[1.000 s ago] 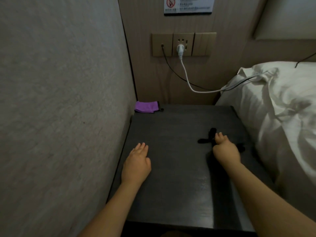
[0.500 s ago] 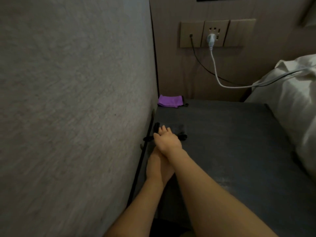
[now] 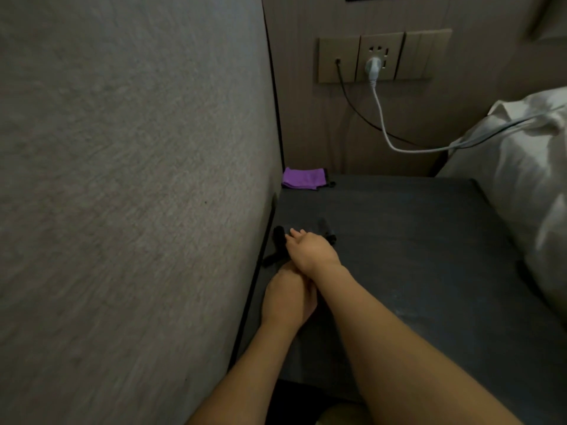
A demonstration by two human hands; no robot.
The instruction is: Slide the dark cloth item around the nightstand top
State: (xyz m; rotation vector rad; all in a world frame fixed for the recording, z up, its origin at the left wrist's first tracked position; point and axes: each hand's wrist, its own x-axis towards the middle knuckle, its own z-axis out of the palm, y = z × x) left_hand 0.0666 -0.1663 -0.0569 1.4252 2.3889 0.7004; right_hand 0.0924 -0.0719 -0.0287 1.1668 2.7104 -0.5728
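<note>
Since a second ago our right hand crossed to mid-frame left, pinching the black cloth flat; left hand rests spread. Next, smooth and release it.

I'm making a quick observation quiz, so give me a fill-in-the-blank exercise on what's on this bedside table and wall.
1. The folded cloth in the table's far corner is ____.
2. The right hand rests on a ____ cloth near the wall.
3. The white plug sits in the wall ____.
4. The right forearm crosses over the ____ hand.

Missing words: purple; dark; socket; left
</note>
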